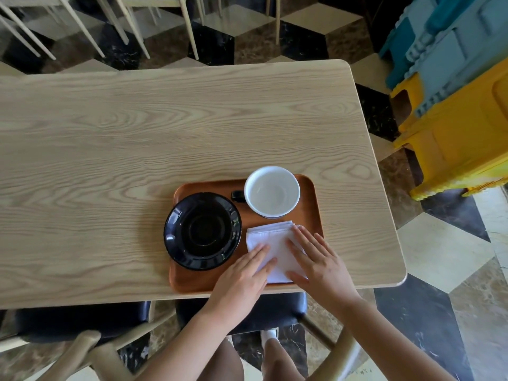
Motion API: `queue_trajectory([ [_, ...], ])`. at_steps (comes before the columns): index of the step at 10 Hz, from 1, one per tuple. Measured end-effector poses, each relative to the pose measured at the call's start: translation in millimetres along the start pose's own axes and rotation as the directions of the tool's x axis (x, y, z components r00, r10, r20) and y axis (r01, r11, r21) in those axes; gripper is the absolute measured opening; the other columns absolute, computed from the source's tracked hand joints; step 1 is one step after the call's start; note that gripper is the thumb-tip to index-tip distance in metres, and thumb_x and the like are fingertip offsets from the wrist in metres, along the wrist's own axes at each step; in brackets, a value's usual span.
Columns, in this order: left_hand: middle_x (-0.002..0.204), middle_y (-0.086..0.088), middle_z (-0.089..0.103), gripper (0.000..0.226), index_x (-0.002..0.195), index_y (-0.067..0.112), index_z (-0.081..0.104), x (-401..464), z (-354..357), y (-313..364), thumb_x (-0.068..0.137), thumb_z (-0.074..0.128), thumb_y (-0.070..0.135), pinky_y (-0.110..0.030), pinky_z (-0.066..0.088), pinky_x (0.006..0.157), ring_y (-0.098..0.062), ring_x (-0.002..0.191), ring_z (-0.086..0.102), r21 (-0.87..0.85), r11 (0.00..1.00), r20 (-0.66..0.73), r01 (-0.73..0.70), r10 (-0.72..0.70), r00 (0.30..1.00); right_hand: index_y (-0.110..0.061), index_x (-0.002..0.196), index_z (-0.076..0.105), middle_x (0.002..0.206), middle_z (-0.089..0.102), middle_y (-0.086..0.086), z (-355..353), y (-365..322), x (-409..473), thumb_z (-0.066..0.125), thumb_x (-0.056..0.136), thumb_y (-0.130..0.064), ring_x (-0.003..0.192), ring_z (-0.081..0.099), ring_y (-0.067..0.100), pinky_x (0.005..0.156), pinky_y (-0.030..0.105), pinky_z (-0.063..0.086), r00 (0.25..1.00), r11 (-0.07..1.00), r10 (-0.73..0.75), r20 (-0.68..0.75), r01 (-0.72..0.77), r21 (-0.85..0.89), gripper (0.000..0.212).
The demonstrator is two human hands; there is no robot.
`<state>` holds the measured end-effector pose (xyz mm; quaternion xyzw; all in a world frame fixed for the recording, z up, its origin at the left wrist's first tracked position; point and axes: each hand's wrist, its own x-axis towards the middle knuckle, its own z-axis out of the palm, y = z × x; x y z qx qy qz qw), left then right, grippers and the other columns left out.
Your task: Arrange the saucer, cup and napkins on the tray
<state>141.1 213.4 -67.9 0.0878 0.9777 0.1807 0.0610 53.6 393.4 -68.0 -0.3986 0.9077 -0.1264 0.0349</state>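
1. I rest my left hand (244, 276) and right hand (319, 259) flat, fingers spread, gripping nothing, on the napkins (270, 243) at the tray (209, 185)'s near-right corner.
2. I should press evenly, squaring edges beside the saucer (203, 231), below the cup (271, 191).

This looks like a café or small restaurant dining area. A pale wood-grain table (165, 138) fills the middle of the frame, with dark-cushioned wooden chairs (82, 323) tucked along its lower edge, more pale chair legs (189, 26) crowding the upper left, and a serving tray (308, 193) at lower centre. The floor (439, 257) is polished marble in a cube pattern, and stacked blue and yellow plastic crates (453, 127) stand at the upper right.
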Motion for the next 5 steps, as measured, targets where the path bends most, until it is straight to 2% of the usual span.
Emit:
queue_trajectory([
  [2, 0.133, -0.010, 0.057, 0.043, 0.119, 0.015, 0.063, 0.4, -3.3, 1.7, 0.077, 0.073, 0.014, -0.028, 0.045, 0.096, -0.021, 0.124, 0.051, -0.006, 1.000, 0.004, 0.000, 0.000, 1.000, -0.004, 0.118, 0.061, 0.133, 0.053, 0.018, 0.3, -5.1, -1.6, 0.081, 0.067, -0.026, 0.123, 0.049, 0.033, 0.096, 0.050, 0.044, 1.000, 0.999, 0.020, -0.001, -0.020, -0.034, 0.059],
  [3, 0.139, -0.012, 0.049, 0.043, 0.125, 0.013, 0.057, 0.7, -8.4, 4.1, 0.083, 0.066, 0.011, -0.032, 0.042, 0.100, -0.023, 0.129, 0.045, -0.009, 1.000, 0.056, 0.013, -0.012, 0.998, -0.005, 0.118, 0.061, 0.133, 0.054, 0.017, -3.2, -10.9, -2.5, 0.082, 0.065, -0.027, 0.122, 0.050, 0.033, 0.093, 0.051, 0.046, 0.998, 0.996, 0.056, 0.039, -0.054, -0.066, 0.061],
  [4, 0.151, -0.012, 0.031, 0.045, 0.138, 0.013, 0.040, 4.7, -18.4, 4.2, 0.094, 0.047, 0.014, -0.034, 0.026, 0.111, -0.025, 0.139, 0.029, -0.003, 1.000, 0.107, -0.006, 0.006, 0.994, -0.011, 0.114, 0.065, 0.129, 0.059, 0.015, -16.1, -15.3, -0.2, 0.084, 0.060, -0.035, 0.118, 0.054, 0.030, 0.090, 0.050, 0.048, 0.994, 0.987, 0.081, 0.071, -0.070, -0.145, 0.062],
  [5, 0.146, -0.013, 0.038, 0.045, 0.138, 0.012, 0.038, 8.4, -44.0, 4.4, 0.095, 0.043, 0.021, -0.036, 0.027, 0.110, -0.027, 0.134, 0.035, 0.012, 1.000, 0.148, -0.001, -0.001, 0.989, -0.014, 0.103, 0.070, 0.111, 0.070, 0.009, -37.7, -24.3, 3.6, 0.086, 0.054, -0.037, 0.106, 0.064, 0.027, 0.083, 0.048, 0.053, 0.994, 0.986, 0.105, 0.041, -0.098, -0.133, 0.056],
])
